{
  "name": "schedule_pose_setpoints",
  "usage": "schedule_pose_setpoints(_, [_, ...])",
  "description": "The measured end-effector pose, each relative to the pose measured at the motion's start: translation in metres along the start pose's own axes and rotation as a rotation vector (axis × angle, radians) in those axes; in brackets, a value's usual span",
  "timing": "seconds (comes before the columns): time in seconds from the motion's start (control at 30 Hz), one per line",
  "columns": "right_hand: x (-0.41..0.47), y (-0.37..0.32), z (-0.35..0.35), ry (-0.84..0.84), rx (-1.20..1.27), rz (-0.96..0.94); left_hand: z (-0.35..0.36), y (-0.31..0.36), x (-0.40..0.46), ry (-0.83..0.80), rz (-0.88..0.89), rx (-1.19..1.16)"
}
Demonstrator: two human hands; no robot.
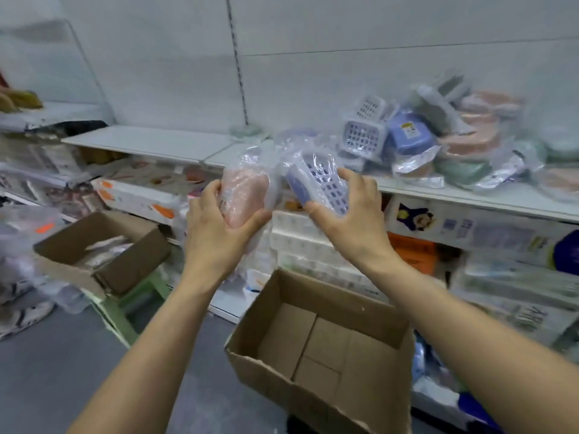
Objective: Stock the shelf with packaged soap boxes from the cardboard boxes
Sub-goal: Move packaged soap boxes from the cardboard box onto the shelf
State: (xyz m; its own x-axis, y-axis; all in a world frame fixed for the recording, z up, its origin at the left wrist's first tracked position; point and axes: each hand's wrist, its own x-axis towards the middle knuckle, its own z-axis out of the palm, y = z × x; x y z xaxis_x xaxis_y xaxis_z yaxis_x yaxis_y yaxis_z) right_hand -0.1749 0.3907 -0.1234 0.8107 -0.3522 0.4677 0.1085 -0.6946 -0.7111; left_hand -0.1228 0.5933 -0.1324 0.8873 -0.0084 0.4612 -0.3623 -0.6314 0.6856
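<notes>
My left hand (219, 227) grips a pink soap box (246, 191) wrapped in clear plastic. My right hand (351, 211) holds a blue-and-white soap box (319, 183) with a perforated tray, also in plastic. Both are raised in front of the white shelf (150, 140), just below its edge. A heap of wrapped soap boxes (454, 142) in blue, pink and green lies on the shelf at the right. Below my arms sits an open cardboard box (329, 343) with a bare bottom. A second cardboard box (103, 245) at the left holds plastic-wrapped goods.
The left box rests on a green stool (125, 308). Lower shelves (501, 245) carry packed goods in printed cartons. Plastic bags (18, 245) pile up at the far left. Grey floor (47, 371) shows at the lower left.
</notes>
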Motion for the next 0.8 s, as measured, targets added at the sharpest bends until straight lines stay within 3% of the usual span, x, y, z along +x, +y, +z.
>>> schedule_pose_setpoints(0.4, [0.027,-0.148,0.315,-0.161,0.102,0.11,-0.176,-0.271,0.124,-0.028,-0.162,0.131])
schedule_pose_setpoints(0.8, [0.124,-0.207,0.56,-0.32,0.112,0.174,-0.209,-0.482,0.283,-0.066,-0.283,0.115])
